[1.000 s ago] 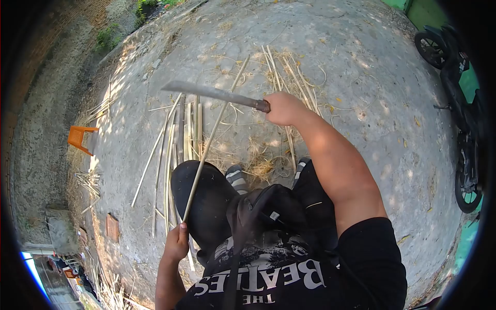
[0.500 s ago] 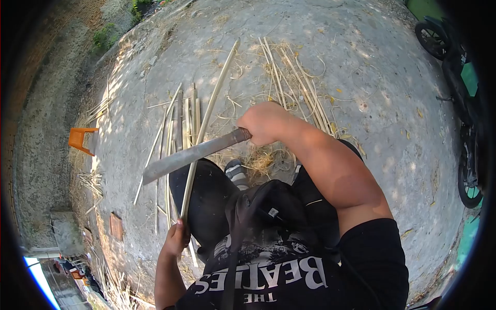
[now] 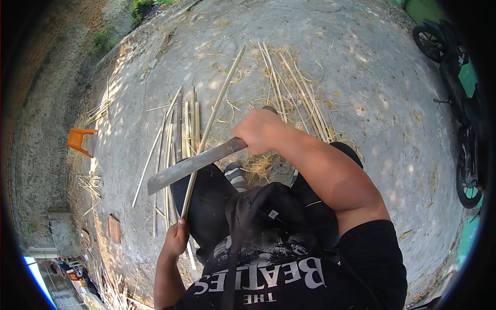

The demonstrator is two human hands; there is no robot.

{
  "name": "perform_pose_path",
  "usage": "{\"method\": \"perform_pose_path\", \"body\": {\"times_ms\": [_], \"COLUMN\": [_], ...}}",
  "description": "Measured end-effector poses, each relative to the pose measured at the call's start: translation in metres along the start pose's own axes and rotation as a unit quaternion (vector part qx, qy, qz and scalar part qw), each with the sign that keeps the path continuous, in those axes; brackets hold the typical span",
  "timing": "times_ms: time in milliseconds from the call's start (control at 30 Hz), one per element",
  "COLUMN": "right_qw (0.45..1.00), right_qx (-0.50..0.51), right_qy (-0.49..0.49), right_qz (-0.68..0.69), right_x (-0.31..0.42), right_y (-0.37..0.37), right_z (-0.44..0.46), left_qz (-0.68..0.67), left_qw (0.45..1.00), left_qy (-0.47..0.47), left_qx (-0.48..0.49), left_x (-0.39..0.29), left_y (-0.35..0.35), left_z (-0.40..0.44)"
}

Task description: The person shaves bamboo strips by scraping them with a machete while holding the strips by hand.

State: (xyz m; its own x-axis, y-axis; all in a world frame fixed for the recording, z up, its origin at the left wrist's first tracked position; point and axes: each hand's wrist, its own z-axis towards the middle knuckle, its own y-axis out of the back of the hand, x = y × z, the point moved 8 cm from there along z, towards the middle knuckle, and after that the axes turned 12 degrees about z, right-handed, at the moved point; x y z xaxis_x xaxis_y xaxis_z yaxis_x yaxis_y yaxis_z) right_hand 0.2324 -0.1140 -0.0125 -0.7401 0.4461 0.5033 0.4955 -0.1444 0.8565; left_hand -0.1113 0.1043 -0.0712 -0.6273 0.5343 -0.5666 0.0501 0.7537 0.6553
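My right hand [image 3: 260, 131] is closed round the handle of a machete [image 3: 194, 164], whose wide blade points left and lies across a long bamboo strip [image 3: 217, 103]. The near end of that strip is in my closed left hand [image 3: 178, 236], beside my left thigh. From there the strip slants up and away over my knee. Whether the blade's edge touches the strip or just passes above it, I cannot tell.
Several bamboo strips [image 3: 170, 139] lie on the concrete at left, and another bundle [image 3: 308, 101] lies ahead at right. Thin shavings [image 3: 261, 165] litter the ground by my feet. An orange stool [image 3: 77, 139] stands far left; a motorbike [image 3: 460, 103] is parked at right.
The machete and my right hand have shifted slightly left, and the blade's tip sits a little lower. The bamboo strip has turned so its narrower side shows. My left hand keeps its hold.
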Motion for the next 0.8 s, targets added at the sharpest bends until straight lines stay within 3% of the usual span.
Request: {"method": "perform_pose_path", "body": {"times_ms": [67, 167, 267, 367, 600, 667, 733, 800], "right_qw": [1.0, 0.972, 0.968, 0.98, 0.999, 0.998, 0.971, 0.944], "right_qx": [-0.019, -0.016, -0.079, -0.091, 0.031, -0.04, -0.081, -0.102], "right_qy": [-0.019, -0.184, -0.205, -0.137, 0.03, -0.012, -0.16, -0.217], "right_qz": [0.014, 0.147, 0.12, 0.112, -0.011, 0.043, 0.156, 0.225], "right_x": [-0.021, -0.09, -0.09, -0.066, 0.012, -0.033, -0.094, -0.119], "right_y": [0.013, 0.027, 0.034, 0.028, 0.006, 0.015, 0.032, 0.035], "right_z": [0.0, 0.005, -0.003, -0.005, -0.004, 0.001, 0.002, -0.005], "left_qz": [0.0, 0.017, 0.007, -0.003, -0.006, -0.001, 0.012, 0.027], "left_qw": [1.0, 0.999, 1.0, 1.0, 1.0, 1.0, 0.999, 0.999], "left_qy": [0.0, -0.024, 0.014, 0.003, -0.016, -0.027, -0.032, -0.028], "left_qx": [-0.019, -0.046, -0.008, 0.028, 0.01, -0.006, -0.024, -0.03], "left_x": [0.011, 0.009, 0.005, -0.006, 0.005, 0.007, 0.01, 0.008], "left_y": [-0.002, -0.001, 0.001, 0.002, 0.0, -0.001, -0.002, 0.001], "left_z": [-0.001, -0.003, -0.004, -0.003, 0.003, -0.001, -0.003, -0.002]}}
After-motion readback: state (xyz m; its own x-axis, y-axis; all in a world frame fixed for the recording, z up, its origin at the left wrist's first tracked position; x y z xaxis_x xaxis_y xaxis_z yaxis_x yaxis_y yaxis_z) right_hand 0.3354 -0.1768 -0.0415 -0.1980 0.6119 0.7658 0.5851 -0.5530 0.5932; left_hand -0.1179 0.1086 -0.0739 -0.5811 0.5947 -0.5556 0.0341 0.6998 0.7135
